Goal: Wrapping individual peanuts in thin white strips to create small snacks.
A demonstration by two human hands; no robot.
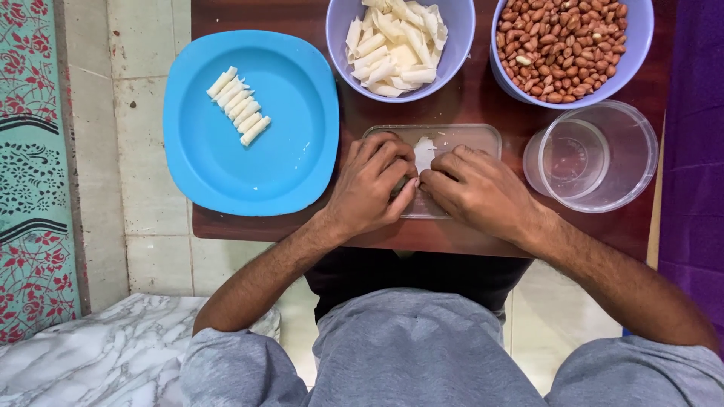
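Rolling appears in progress: left hand point(369, 185) and right hand point(475, 188), fingers curled, pinch a thin white pastry sheet point(424, 153) on the clear rectangular plastic lid point(475, 136) near the dark wooden tabletop's point(475, 105) front edge; finishing calls for even, tight fingertip pressure

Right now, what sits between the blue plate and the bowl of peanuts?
The bowl of white wrapper strips sits between the blue plate and peanut bowl, in the head view.
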